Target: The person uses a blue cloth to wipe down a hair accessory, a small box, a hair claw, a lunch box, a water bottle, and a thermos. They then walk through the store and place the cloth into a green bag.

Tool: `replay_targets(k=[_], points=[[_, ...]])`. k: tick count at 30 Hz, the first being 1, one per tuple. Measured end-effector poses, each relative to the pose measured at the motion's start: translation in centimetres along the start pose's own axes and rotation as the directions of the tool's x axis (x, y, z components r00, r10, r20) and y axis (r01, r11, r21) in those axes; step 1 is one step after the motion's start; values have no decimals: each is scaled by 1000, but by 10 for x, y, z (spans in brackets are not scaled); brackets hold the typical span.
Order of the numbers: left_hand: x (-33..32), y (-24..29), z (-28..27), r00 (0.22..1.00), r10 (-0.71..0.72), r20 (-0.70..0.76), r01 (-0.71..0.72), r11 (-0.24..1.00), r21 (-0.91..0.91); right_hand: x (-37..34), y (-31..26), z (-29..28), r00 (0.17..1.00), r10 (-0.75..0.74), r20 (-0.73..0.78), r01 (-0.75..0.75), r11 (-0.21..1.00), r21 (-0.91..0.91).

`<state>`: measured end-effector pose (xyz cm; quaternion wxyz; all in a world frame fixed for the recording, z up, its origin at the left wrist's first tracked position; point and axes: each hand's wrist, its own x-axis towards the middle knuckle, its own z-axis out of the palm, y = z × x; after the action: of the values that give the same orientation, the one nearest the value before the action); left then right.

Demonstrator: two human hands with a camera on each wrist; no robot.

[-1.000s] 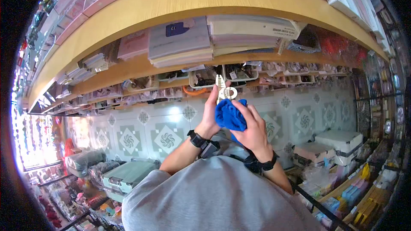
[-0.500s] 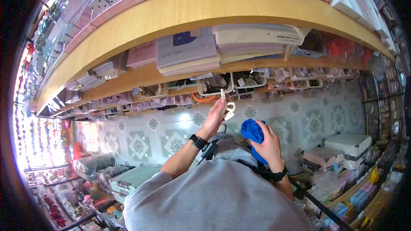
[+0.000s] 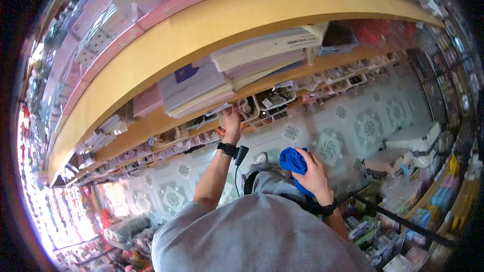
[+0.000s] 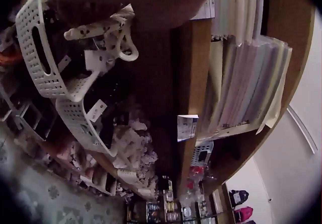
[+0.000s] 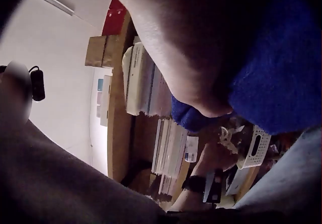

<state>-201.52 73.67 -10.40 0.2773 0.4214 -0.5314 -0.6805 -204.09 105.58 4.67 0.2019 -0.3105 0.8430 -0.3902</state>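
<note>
Head: left hand [image 3: 231, 121] at basket edge [image 3: 250, 119]

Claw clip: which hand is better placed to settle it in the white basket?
Likely the left hand: it is at the white basket, beside the claw clip; the right hand grips a blue cloth, farther off.

Left hand [image 3: 232, 124]: fingers blurred; I can't tell their hold.
Right hand [image 3: 316, 175]: palm hidden from me.
Cloth [image 5: 279, 70]: cut off at my right wrist view's edge.
Tag [image 4: 95, 61]: print too small.
</note>
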Motion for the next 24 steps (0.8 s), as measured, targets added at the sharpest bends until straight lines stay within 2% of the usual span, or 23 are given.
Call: replay_targets(k=[1,4,7,10,14,16,19,21,22,23,24], points=[[14,-14,0,999,-37,5,38,996,-86,-1,-2,-1,998,51,20,-50,999,-19],[63,-93,-26,990,-48,130,71,981,-181,-5,8,6,1000,14,-18,-15,999,-36],[24,-38,5,975,-153,160,214,834,-508,-10,11,8,999,44,-8,-44,999,15],[21,-37,5,981,-92,173,154,908,-391,-12,16,4,1000,21,-23,-20,997,74],[21,-36,-8,941,-285,183,328,900,-288,-15,20,-13,999,-13,-51,20,990,141],[8,-32,-2,960,-255,117,277,932,-234,-9,29,-25,994,-57,-91,71,985,159],[-36,-12,39,998,-56,10,57,994,-94,-9,37,-50,996,-35,-79,49,982,184],[-74,14,71,992,-38,117,39,999,-11,-8,49,-64,981,-60,-184,104,965,241],[-89,19,84,968,-107,227,104,994,23,-10,58,-69,971,-70,-227,131,954,268],[-98,16,104,928,-96,360,99,995,11,-9,75,-71,954,-111,-279,189,943,273],[-118,26,124,851,-112,513,102,994,47,-8,90,-71,933,-62,-356,189,922,337]])
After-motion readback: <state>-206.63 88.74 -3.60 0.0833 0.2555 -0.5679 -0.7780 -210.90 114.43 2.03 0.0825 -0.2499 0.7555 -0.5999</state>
